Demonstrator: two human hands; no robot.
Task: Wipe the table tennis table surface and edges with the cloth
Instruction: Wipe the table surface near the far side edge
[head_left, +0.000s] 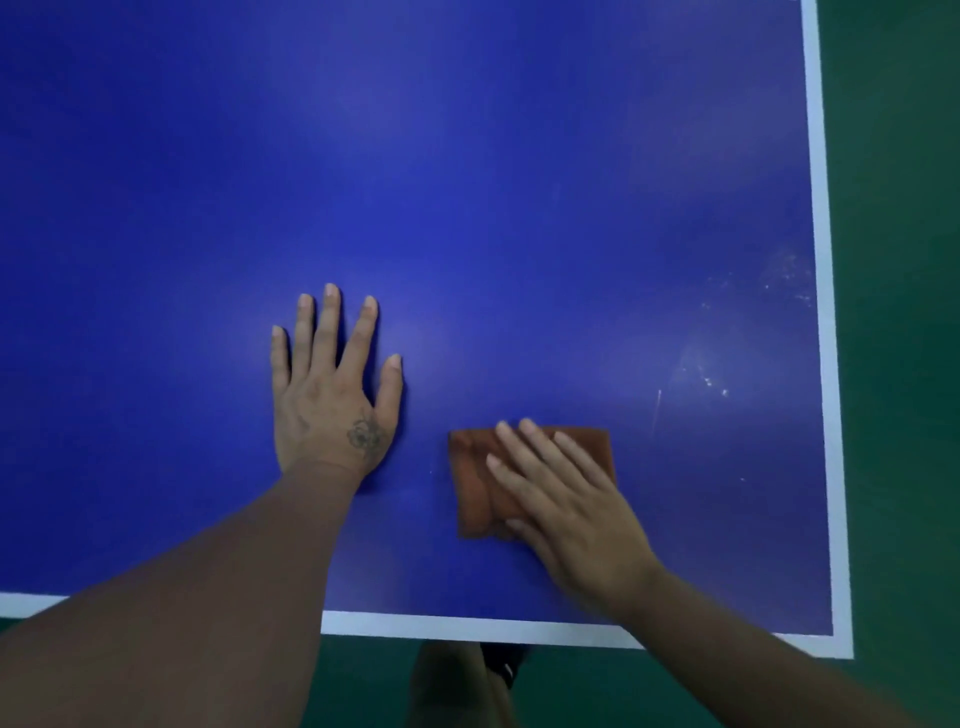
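Observation:
The blue table tennis table (467, 182) fills the view, with white lines along its near edge (467, 626) and right edge (823, 312). A folded brown cloth (475, 483) lies flat on the table near the front right corner. My right hand (566, 504) presses on the cloth with straight fingers and covers its right half. My left hand (332, 395) rests flat on the bare blue surface to the left of the cloth, fingers spread. Whitish smudges and specks (727, 379) mark the surface to the right of the cloth, near the right edge.
Green floor (904, 364) lies beyond the right edge and below the near edge. My feet (467, 680) show dimly under the near edge.

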